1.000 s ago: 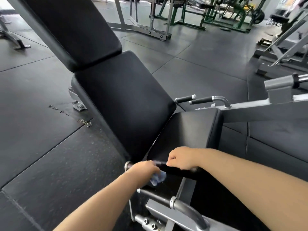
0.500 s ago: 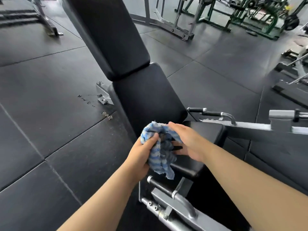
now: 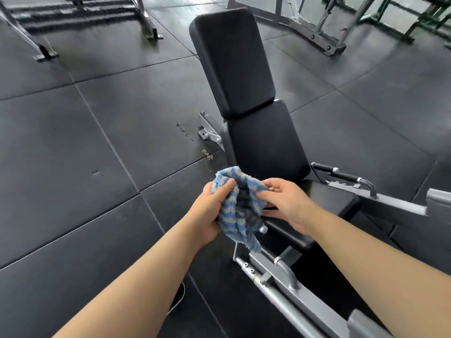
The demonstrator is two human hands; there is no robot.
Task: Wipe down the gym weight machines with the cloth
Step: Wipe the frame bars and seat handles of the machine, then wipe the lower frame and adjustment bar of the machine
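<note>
Gripping the bunched blue-striped cloth (image 3: 238, 208) in the left hand (image 3: 210, 211), thumb pressing on top; pinching its right fold with the right hand (image 3: 286, 203), just above the seat pad's (image 3: 341, 203) front-left corner.

head cam | 1 view | faces forward-down | near hands, bench (image 3: 263, 142)
</note>
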